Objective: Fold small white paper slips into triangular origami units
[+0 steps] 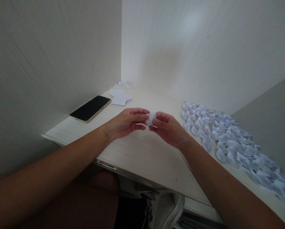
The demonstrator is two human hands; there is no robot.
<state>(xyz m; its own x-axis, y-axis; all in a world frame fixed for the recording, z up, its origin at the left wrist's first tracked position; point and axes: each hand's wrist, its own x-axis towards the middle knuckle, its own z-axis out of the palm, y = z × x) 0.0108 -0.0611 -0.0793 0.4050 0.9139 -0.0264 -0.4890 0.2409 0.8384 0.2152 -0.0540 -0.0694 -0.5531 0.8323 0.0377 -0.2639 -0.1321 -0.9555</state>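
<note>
Fingers [140, 118] of left hand [125, 123] and right hand [169, 128], barely parted, pinch one small white paper piece [150, 119].

We can read no text, label, brand, number or sign anywhere: not on the phone [91, 108], the flat paper sheets [119, 97] or the small paper piece [150, 119] we hold.
</note>
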